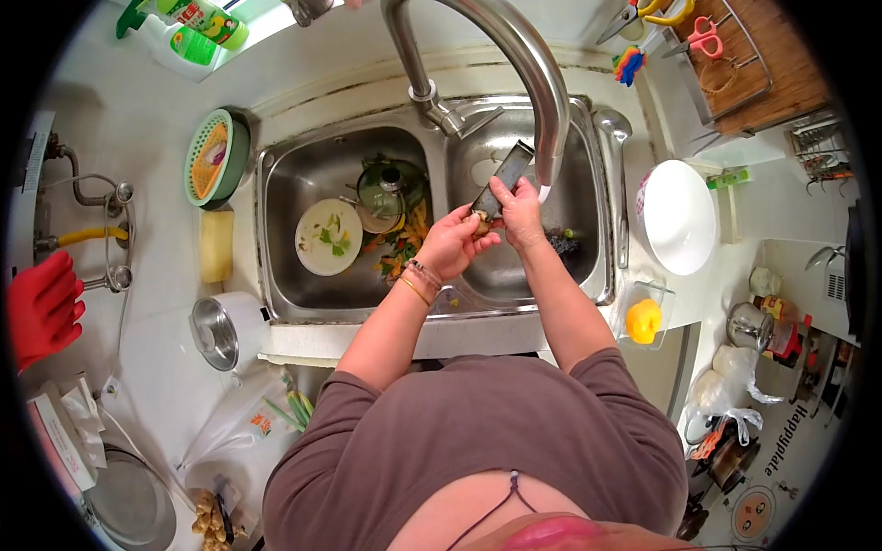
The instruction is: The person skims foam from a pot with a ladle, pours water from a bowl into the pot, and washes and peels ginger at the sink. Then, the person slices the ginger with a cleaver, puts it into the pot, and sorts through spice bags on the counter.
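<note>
Over the right sink basin (588,266), my two hands meet below the tap. My right hand (516,209) is closed on a flat, dark rectangular tool like a blade (511,165), which slants up and to the right. My left hand (450,241) is closed on a small brown knobbly piece (484,223), perhaps ginger, at the tool's lower end. Fingers partly cover both things, and the tool's handle does not show. The tap spout (549,147) comes down just right of the tool. Dark scraps (562,242) lie in the basin beside my right wrist.
The left basin (280,197) holds a white plate (317,248), a glass lid (381,188) and vegetable peelings (404,248). A ladle (623,184) and a white bowl (682,219) are at the right. Green baskets (204,179) and a yellow sponge (217,246) sit left.
</note>
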A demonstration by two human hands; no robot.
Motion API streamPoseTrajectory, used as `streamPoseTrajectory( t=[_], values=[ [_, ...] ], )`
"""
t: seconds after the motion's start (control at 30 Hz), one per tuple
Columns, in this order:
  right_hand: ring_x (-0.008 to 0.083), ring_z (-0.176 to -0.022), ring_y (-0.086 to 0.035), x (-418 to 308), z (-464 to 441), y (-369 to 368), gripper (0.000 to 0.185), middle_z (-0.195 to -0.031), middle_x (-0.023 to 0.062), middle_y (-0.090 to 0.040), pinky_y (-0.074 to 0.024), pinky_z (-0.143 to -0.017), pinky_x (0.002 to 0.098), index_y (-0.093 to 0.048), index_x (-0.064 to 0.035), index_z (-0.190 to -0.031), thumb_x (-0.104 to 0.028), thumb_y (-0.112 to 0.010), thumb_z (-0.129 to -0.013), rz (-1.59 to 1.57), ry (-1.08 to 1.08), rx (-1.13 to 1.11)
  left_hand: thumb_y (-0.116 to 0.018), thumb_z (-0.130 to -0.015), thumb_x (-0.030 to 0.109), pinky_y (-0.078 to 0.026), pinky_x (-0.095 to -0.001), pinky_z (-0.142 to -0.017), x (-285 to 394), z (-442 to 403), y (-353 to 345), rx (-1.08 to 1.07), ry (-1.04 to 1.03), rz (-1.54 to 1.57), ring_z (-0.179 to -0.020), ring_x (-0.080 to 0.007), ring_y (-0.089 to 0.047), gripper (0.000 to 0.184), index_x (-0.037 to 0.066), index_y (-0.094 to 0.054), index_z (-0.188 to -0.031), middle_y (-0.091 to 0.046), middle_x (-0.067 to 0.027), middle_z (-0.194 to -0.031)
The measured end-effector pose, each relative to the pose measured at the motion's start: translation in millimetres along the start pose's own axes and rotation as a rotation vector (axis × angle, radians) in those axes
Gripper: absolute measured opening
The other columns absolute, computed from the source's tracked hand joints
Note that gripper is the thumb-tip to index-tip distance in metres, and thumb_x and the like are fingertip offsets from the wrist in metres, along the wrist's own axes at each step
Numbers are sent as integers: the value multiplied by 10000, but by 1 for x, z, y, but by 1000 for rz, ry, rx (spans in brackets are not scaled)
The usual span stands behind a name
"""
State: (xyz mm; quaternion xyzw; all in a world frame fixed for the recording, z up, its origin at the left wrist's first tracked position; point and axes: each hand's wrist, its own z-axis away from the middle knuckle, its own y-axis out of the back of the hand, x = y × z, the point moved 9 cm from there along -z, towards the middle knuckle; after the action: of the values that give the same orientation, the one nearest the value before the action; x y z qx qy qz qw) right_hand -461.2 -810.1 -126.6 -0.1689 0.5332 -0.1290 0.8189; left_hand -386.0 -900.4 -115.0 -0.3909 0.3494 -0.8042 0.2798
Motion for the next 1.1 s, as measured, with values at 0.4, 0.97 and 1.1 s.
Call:
streamPoseTrajectory(
  t=[0.4, 0.97, 1.1],
  values=[
    [108, -777, -551, -9, -5, 5, 218, -902, 30, -626, -449, -713, 271, -575, -18, -996, -133, -681, -845, 14, 257, 54, -415, -988, 237, -401, -244, -535, 4, -8, 24, 288, -91, -114, -643, -155, -531, 226, 31, -507, -986, -587, -89, -822],
    [58, -600, -422, -9, -4, 45, 273, -718, -33, -495, -356, -523, 242, -503, -78, -826, -223, -733, -805, 84, 121, 301, -352, -1000, 341, -322, -244, -497, -21, -6, 44, 357, 53, 110, -563, -125, -393, 331, 36, -472, -955, -492, -60, -746],
    [148, -665, -500, 14, -16, 30, 248, -772, 18, -547, -432, -613, 295, -538, -24, -948, -137, -705, -804, 179, 236, 205, -338, -998, 303, -315, -248, -493, -29, -15, 36, 227, 129, 262, -528, -115, -362, 295, 48, -456, -909, -457, -38, -700]
  ],
)
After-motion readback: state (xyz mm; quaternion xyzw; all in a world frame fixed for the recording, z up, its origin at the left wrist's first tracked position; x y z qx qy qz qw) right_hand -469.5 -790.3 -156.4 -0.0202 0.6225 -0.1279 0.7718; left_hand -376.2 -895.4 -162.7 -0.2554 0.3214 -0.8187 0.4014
